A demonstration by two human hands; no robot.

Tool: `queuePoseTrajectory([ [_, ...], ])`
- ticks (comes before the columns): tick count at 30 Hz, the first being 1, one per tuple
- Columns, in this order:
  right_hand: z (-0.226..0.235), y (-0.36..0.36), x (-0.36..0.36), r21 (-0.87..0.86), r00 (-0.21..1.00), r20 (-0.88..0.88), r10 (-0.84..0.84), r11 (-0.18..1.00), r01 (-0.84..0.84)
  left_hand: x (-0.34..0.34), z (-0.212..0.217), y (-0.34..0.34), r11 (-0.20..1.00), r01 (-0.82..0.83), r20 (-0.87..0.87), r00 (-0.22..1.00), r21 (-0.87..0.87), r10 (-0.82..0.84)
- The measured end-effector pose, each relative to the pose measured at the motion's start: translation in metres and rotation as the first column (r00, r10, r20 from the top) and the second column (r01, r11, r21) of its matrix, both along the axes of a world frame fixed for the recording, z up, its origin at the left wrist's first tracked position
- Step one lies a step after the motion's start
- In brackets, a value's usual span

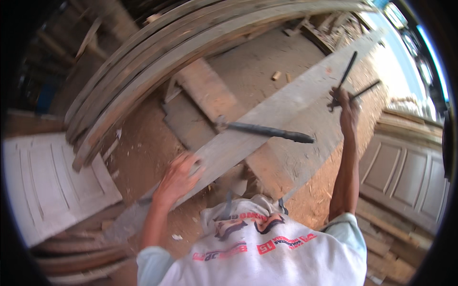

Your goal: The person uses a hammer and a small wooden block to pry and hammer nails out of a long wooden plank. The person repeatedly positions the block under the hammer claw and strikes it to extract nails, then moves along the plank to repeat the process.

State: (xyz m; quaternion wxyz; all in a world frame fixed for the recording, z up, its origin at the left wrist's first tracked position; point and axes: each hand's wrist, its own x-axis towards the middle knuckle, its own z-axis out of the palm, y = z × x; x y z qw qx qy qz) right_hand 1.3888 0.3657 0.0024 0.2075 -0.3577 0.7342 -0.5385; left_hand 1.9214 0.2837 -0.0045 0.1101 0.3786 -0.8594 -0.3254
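Note:
A long grey plank (pixel 286 102) runs diagonally from the lower left to the upper right. My left hand (pixel 179 178) is over its near left part, fingers curled in; motion smears them, and whatever they hold is hidden. Above the right end of the plank, my right hand (pixel 344 102) grips dark pincers (pixel 347 70) near the joint, their two long handles spread in a V away from me. A hammer (pixel 272 132) with a black handle lies across the plank between my hands, its head towards the far left.
Beneath the plank a brown board (pixel 207 90) lies crosswise. Long stacked timbers (pixel 191 52) curve along the far side. Panelled doors lean at left (pixel 57 183) and right (pixel 405 174). Wood scraps (pixel 329 24) and shavings litter the dirt floor (pixel 138 162).

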Motion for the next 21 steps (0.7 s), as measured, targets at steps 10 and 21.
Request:
queuePoseTrajectory([
  [10,0.029,0.006,0.312,0.136,0.686,-0.158,0.710,0.704,-0.697,-0.005,0.034,-0.013,0.880,0.010,-0.570,0.765,0.474,0.299],
  [21,0.034,-0.020,0.415,0.261,0.659,-0.089,0.747,0.656,-0.708,0.081,0.009,-0.025,0.942,-0.180,-0.454,0.840,0.284,0.298],
])
